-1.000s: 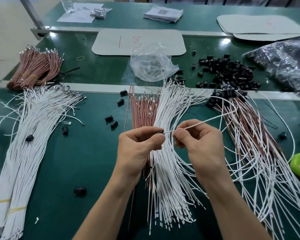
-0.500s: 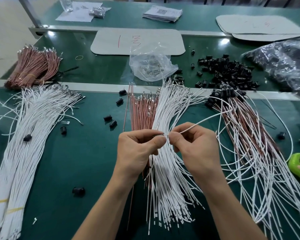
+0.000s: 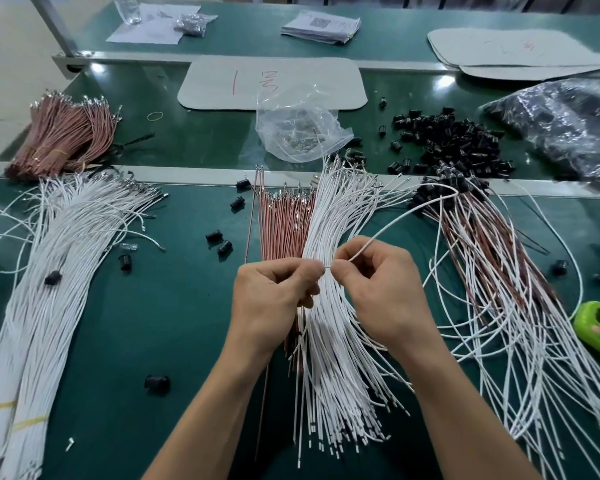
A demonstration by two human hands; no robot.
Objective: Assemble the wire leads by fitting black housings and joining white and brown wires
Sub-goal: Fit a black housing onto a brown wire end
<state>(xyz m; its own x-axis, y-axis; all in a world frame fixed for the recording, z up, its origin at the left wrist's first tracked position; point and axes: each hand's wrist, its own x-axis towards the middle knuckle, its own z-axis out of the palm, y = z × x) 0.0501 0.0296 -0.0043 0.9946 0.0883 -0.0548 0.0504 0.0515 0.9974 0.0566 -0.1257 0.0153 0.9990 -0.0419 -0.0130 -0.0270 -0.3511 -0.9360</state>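
Pretty plain setup tbh: two bare hands, left hand (image 3: 271, 299) and right hand (image 3: 381, 296), each on a bare forearm that runs to the near edge of the shot. Knuckle creases show on both. Nails are too small to make out.

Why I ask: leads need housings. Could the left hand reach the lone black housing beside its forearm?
Probably yes: the black housing lies uncovered on the mat, though the left hand is busy.

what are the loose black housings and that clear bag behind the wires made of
Black housings: probably moulded plastic, matt black with faint highlights on the edges. Clear bag: thin plastic film, glossy and see-through, crumpled, with white glare streaks.
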